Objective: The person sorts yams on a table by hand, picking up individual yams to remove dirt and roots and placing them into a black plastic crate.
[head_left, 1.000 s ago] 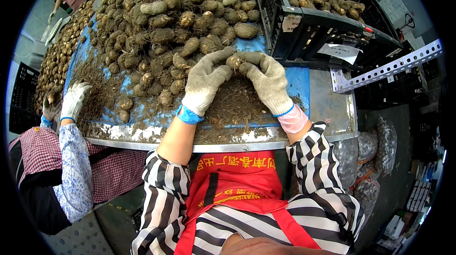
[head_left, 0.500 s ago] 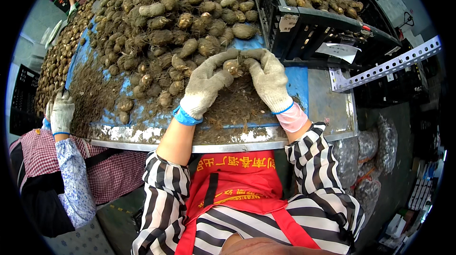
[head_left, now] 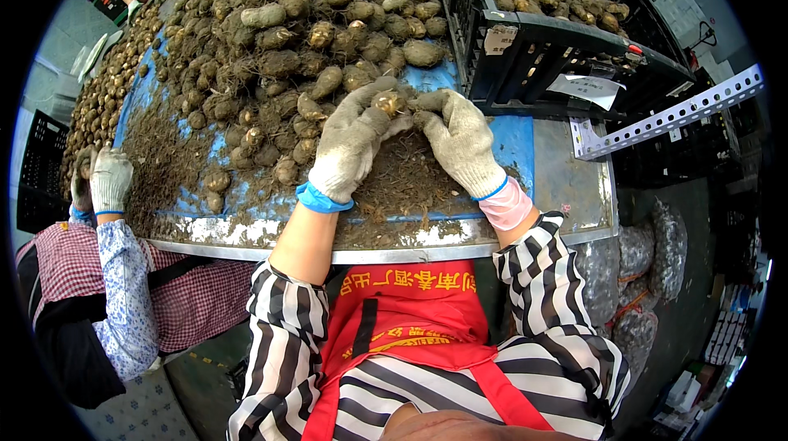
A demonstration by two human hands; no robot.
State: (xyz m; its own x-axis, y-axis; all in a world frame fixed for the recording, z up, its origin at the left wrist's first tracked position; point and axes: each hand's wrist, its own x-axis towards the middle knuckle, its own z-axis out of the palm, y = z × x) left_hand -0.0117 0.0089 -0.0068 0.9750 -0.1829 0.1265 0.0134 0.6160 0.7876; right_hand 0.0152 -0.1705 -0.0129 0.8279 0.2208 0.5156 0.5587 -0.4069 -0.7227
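Scanning from the left edge, I register a low black crate [head_left: 39,170] and, just to its right, a co-worker's gloved hands [head_left: 111,181] at the table edge. Above these hands lies a bank of cleaner roots [head_left: 103,104]. Next, loose soil [head_left: 160,162] covers part of a blue sheet [head_left: 513,145], with a large heap of hairy roots [head_left: 271,63] behind it. At centre, my left hand [head_left: 349,145], in a soiled white glove, holds one root [head_left: 386,103] between thumb and fingers, above the table and in front of the heap. My right hand [head_left: 465,141], also gloved, has its fingers bent inward just beside that root; I cannot tell whether they grip anything. Further right, a large black bin [head_left: 566,63] contains more roots. A white perforated bar [head_left: 673,115] projects below it, and filled bags [head_left: 636,252] stand beyond the table's right end.
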